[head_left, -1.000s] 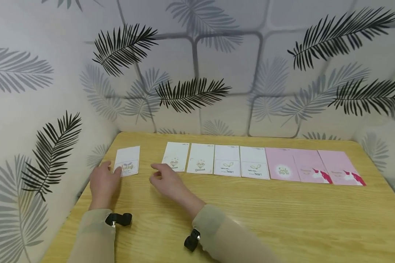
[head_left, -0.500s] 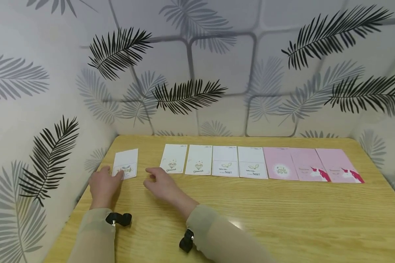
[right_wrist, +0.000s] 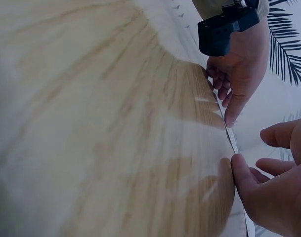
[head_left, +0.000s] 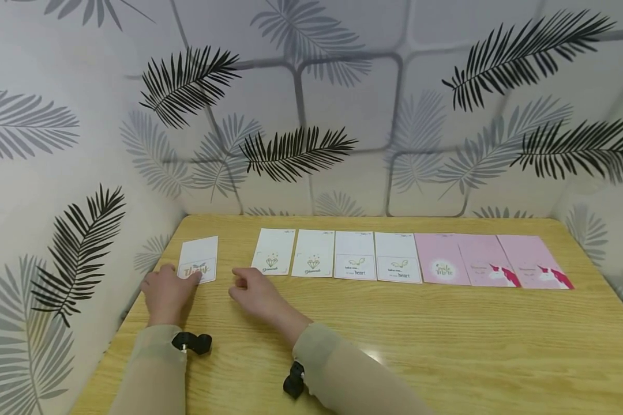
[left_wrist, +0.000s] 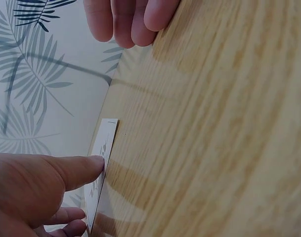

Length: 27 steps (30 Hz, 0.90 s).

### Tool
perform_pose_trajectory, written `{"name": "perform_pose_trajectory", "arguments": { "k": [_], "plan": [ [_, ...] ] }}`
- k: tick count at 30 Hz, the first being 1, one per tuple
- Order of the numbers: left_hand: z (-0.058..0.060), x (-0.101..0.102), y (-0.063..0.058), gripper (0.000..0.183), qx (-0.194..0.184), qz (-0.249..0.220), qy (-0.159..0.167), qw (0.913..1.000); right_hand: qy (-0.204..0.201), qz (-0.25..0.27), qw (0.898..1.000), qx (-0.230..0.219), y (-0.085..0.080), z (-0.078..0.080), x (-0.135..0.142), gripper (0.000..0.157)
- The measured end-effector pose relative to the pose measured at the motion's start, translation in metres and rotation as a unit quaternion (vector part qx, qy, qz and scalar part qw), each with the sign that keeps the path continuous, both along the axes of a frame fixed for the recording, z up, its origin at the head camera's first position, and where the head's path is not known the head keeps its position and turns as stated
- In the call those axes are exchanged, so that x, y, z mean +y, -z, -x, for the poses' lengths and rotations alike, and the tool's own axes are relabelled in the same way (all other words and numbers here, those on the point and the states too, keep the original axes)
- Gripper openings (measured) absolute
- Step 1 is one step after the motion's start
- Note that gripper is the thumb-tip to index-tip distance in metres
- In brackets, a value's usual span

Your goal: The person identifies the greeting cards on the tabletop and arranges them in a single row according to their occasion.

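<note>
A white greeting card (head_left: 199, 252) printed "Thank" in gold lies on the table's left side. My left hand (head_left: 167, 293) reaches over its lower left part. Its thumb (left_wrist: 83, 170) is stretched out across the card's face, while the other fingers stay at the left edge. My right hand (head_left: 259, 294) hovers at the table to the right of that card, below the first diamond card (head_left: 273, 248). In the right wrist view, the right hand's index finger (right_wrist: 279, 134) and thumb stand apart with nothing between them.
Along the back, right of the gap, runs a row: a second diamond card (head_left: 313, 251), two white heart cards (head_left: 355, 248), a pink round-motif card (head_left: 441, 253) and two pink unicorn cards (head_left: 537, 256). The wooden table (head_left: 446, 346) meets leaf-patterned walls at the back and left.
My left thumb has slid rightward over the lower part of the "Thank" card. The right hand has shifted slightly left and stays empty. The view has tilted a little; the row lies unchanged.
</note>
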State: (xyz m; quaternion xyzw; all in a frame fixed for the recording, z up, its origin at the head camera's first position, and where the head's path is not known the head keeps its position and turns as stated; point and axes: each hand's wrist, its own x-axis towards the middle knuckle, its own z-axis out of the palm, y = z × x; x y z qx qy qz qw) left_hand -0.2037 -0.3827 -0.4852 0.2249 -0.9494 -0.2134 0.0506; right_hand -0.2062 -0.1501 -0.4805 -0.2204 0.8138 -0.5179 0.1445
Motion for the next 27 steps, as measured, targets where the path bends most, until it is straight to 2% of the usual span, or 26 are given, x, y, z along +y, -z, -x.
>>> {"name": "perform_pose_trajectory", "arguments": {
  "k": [12,21,27],
  "plan": [
    [0.0002,0.0012,0.0005,0.067,0.018,-0.015,-0.020,0.9995,-0.003,0.007,1.000,-0.010,0.0044,0.0017,0.0012,0.053],
    [0.0007,-0.0003,-0.0030,0.066,0.009,-0.014,-0.016,0.9997,-0.014,0.016,1.000,-0.020,0.0033,0.0018,0.0036,0.054],
    [-0.0014,0.0024,-0.0066,0.066,-0.001,-0.033,-0.019,0.9993,-0.016,0.015,0.999,-0.029,0.0057,0.0023,0.0040,0.054]
  ]
}}
